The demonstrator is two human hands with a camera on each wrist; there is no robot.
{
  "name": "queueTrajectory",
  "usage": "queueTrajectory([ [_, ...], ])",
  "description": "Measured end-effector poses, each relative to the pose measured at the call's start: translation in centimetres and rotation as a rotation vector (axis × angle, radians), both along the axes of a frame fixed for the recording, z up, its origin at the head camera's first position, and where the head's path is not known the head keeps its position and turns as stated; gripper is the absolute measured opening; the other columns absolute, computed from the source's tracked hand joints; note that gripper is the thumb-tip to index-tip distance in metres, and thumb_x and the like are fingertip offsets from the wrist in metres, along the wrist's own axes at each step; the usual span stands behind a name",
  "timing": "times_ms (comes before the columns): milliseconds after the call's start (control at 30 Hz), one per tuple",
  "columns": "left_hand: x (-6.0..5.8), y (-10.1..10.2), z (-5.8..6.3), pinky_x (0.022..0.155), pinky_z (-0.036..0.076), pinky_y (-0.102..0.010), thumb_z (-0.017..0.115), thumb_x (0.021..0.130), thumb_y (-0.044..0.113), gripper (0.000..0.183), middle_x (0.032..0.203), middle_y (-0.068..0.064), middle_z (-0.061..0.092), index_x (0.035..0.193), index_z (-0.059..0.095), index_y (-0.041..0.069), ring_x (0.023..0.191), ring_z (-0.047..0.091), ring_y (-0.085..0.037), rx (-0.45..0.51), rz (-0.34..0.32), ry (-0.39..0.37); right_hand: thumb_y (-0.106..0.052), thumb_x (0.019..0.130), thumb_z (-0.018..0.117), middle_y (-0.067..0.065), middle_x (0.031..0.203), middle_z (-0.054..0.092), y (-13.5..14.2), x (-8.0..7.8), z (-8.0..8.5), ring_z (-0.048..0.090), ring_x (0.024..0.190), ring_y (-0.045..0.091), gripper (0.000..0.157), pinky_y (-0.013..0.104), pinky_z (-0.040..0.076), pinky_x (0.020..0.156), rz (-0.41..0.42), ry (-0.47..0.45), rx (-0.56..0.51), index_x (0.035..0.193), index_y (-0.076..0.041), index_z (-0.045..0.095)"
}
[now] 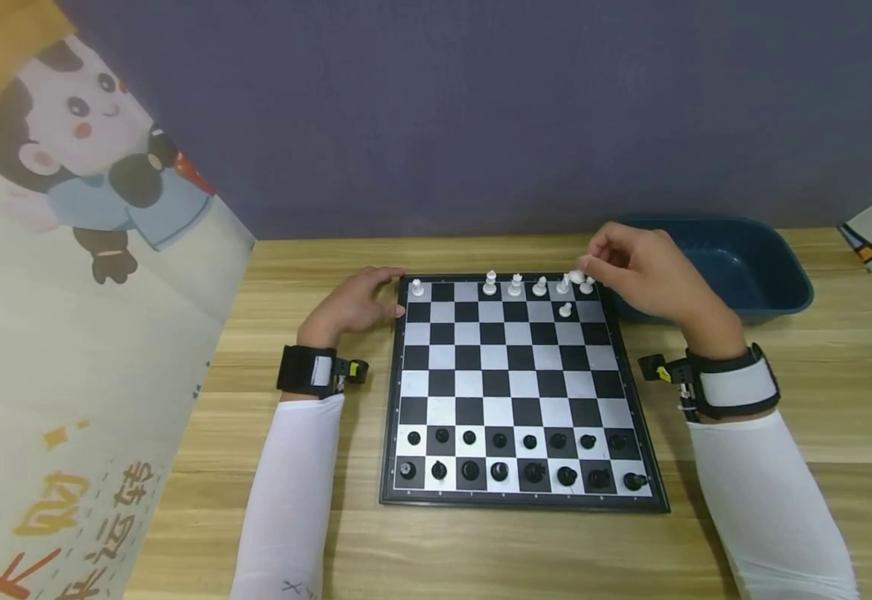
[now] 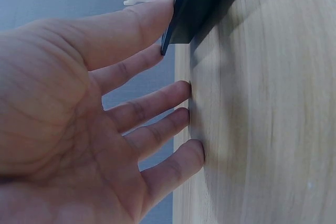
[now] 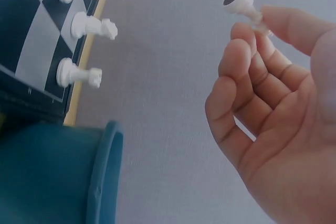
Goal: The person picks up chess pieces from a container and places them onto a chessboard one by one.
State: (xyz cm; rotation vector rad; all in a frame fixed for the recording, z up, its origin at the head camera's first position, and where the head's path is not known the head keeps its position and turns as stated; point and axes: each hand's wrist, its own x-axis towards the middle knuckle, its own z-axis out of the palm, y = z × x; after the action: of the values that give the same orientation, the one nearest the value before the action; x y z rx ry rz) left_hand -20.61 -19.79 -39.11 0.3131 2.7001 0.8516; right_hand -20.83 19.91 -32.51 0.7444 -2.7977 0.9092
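Observation:
My right hand (image 1: 649,271) pinches a small white chess piece (image 3: 242,2) between thumb and fingertips, base tipped outward; its head is hidden by the fingers. It hovers over the far right corner of a magnetic chessboard (image 1: 524,507). Below it several white pieces stand on the back row, among them a white rook (image 3: 79,74) and a white knight (image 3: 94,26). One white pawn (image 1: 565,310) is a row nearer. My left hand (image 1: 353,302) touches the board's far left corner with thumb and index finger, other fingertips resting on the table, beside another white rook (image 1: 417,288).
Black chess pieces (image 1: 499,472) fill the two near rows. A dark blue plastic bin (image 1: 789,292) stands right of the board, close to my right wrist. A grey-blue wall (image 1: 436,125) rises behind the wooden table (image 1: 526,558).

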Motion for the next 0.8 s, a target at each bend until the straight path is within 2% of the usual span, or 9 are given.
queueTrajectory([
  [133,0.1,0.1,0.0,0.097,0.031,-0.049,0.065,0.081,0.038,0.067,0.142,-0.006,0.035,0.141,0.035,0.029,0.125,0.035,-0.030,0.004,0.003,-0.001,-0.040,0.090,0.053,-0.005,0.077,0.054,-0.6,0.2,0.0,0.046,0.063,0.014,0.019,0.031,0.037,0.053,0.038,0.018,0.015,0.093,-0.021,0.057],
  [400,0.0,0.1,0.0,0.097,0.031,-0.047,0.064,0.082,0.038,0.067,0.142,-0.006,0.034,0.141,0.034,0.030,0.125,0.035,-0.029,0.002,0.006,-0.010,-0.030,0.088,0.056,-0.006,0.079,0.056,-1.3,1.0,0.5,0.049,0.069,0.012,0.013,0.029,0.041,0.057,0.056,0.032,0.016,0.095,-0.019,0.060],
  [667,0.0,0.1,-0.1,0.097,0.031,-0.048,0.065,0.081,0.036,0.067,0.143,-0.006,0.034,0.141,0.035,0.028,0.126,0.035,-0.029,0.019,0.002,-0.006,-0.022,0.087,0.058,-0.010,0.086,0.058,-2.6,1.9,1.2,0.052,0.072,0.006,0.013,0.026,0.044,0.060,0.149,0.076,0.015,0.099,-0.019,0.063],
  [800,0.0,0.1,0.0,0.097,0.031,-0.048,0.065,0.081,0.036,0.067,0.143,-0.006,0.034,0.141,0.035,0.028,0.126,0.034,-0.029,0.021,0.002,-0.011,-0.020,0.087,0.059,-0.011,0.087,0.056,-4.0,1.8,1.5,0.052,0.072,0.006,0.013,0.025,0.044,0.060,0.196,0.082,0.047,0.099,-0.020,0.063],
])
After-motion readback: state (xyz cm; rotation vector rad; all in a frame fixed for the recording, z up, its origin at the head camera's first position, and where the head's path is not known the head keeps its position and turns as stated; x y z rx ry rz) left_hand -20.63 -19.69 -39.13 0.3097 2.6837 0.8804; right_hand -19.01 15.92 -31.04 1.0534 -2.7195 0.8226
